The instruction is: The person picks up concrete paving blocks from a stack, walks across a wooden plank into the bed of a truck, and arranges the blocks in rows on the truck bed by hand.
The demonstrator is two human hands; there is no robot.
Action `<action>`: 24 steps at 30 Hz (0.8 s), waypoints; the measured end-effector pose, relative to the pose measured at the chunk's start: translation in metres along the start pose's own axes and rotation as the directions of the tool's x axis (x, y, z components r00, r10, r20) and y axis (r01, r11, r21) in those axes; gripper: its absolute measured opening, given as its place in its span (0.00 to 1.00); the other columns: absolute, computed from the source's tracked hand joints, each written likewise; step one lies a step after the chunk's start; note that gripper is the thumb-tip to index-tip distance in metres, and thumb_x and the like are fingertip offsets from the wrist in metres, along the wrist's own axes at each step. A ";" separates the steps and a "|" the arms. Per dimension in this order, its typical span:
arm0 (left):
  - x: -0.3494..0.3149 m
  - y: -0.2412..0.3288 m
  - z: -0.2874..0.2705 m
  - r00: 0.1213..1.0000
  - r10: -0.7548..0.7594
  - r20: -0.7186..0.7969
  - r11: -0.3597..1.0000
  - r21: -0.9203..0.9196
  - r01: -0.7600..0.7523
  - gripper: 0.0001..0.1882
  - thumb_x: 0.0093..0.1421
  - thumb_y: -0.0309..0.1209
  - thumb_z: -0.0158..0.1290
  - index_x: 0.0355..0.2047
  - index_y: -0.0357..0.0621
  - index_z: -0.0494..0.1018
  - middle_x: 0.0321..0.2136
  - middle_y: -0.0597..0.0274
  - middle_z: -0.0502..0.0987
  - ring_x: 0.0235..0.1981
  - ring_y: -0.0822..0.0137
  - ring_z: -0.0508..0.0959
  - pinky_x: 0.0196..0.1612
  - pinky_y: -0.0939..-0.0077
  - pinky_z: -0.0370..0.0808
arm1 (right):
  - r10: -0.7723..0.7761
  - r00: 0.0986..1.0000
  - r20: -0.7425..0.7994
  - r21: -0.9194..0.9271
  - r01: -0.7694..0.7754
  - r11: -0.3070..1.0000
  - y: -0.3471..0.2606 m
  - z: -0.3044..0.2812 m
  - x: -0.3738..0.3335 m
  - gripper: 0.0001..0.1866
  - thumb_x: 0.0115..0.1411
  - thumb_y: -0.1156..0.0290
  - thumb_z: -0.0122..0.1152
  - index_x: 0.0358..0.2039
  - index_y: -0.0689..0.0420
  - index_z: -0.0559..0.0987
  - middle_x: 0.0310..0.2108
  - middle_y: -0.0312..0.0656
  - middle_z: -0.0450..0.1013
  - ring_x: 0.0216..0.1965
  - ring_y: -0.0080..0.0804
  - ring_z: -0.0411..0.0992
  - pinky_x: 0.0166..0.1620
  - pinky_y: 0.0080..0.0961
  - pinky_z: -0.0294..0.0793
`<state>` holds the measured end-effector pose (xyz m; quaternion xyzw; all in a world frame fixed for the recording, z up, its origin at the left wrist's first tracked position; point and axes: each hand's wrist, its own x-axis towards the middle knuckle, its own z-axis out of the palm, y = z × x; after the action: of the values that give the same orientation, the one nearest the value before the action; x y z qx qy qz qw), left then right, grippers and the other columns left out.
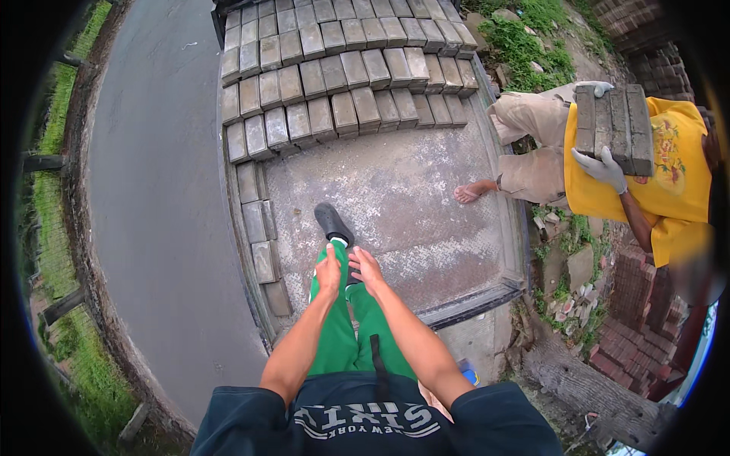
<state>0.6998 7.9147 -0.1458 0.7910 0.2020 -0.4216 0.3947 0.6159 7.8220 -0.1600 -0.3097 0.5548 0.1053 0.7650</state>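
Note:
My left hand (328, 272) is in front of my green trousers (334, 342), fingers stretched out, nothing in it. Close beside it, palm turned inward, my right hand (366, 268) is also open and bare. Below them lies the worn metal truck bed (380, 197), where I stand in a dark shoe (333, 223). Rows of grey paving bricks (327, 118) are stacked in steps across its far part. At the right, a person in a yellow shirt (669, 159) carries several grey bricks (614, 125) against the body, in gloved hands (606, 170).
A single line of bricks (265, 262) runs along the bed's left edge. Beyond that edge is a grey road (156, 213). The person's sandalled foot (474, 191) rests on the bed's right side. Reddish brick piles (627, 334) and a tree trunk (585, 380) stand at the lower right.

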 end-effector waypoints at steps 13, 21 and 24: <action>-0.095 -0.036 -0.110 0.927 0.018 0.374 0.670 -0.693 0.267 0.45 0.64 0.65 0.36 0.68 0.42 0.48 0.68 0.51 0.53 0.68 0.55 0.55 0.67 0.64 0.53 | 0.016 0.971 0.237 -0.261 0.048 0.964 0.056 0.144 -0.141 0.42 0.68 0.40 0.35 0.68 0.65 0.53 0.71 0.49 0.45 0.72 0.40 0.42 0.71 0.32 0.40; -0.079 -0.107 -0.184 0.928 0.014 0.371 0.299 -0.887 0.350 0.44 0.66 0.61 0.37 0.69 0.40 0.46 0.69 0.52 0.51 0.69 0.55 0.53 0.69 0.65 0.50 | 0.011 0.956 0.293 -0.739 0.219 0.637 0.143 0.150 -0.029 0.34 0.67 0.47 0.44 0.61 0.62 0.66 0.62 0.55 0.64 0.65 0.45 0.60 0.65 0.32 0.57; -0.065 -0.171 -0.217 0.971 -0.100 0.219 0.378 -0.894 0.241 0.42 0.65 0.58 0.43 0.67 0.39 0.51 0.65 0.52 0.60 0.65 0.55 0.61 0.66 0.59 0.55 | 0.051 0.965 0.257 -0.954 0.245 0.173 0.166 0.149 0.005 0.35 0.63 0.45 0.50 0.59 0.62 0.69 0.56 0.56 0.70 0.58 0.48 0.69 0.60 0.35 0.65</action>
<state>0.6623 8.1919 -0.0976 0.3905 0.4544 -0.3294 0.7297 0.6507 8.0390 -0.1951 -0.7472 0.2441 0.4216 0.4521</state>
